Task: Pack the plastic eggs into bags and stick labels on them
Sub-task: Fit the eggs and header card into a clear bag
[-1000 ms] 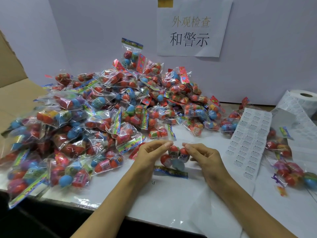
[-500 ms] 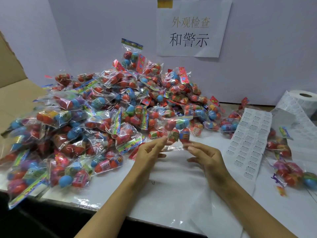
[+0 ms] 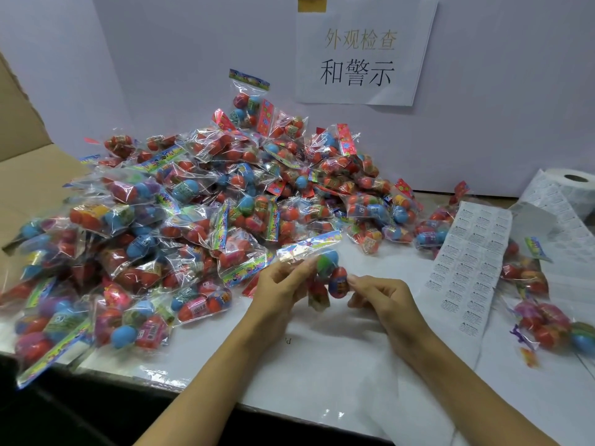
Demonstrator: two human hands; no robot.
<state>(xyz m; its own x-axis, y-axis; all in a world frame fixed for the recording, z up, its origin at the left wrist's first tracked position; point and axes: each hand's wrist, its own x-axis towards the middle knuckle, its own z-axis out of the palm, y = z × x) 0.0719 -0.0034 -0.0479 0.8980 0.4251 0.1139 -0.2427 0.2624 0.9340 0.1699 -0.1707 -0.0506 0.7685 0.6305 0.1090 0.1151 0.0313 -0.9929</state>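
Bag of eggs point(image 3: 325, 272) pinched by L hand point(image 3: 283, 284); R hand point(image 3: 383, 299) fingertips prob. touching it.

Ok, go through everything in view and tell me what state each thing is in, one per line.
Clear plastic bag of coloured eggs: lifted off the table, header strip tilted, motion-blurred.
Left hand: pinches the bag.
Right hand: fingers curled beside the bag; contact unclear.
Pile of packed egg bags: heaped, bags sealed.
White label sheet: lying flat.
White label roll: partly unrolled.
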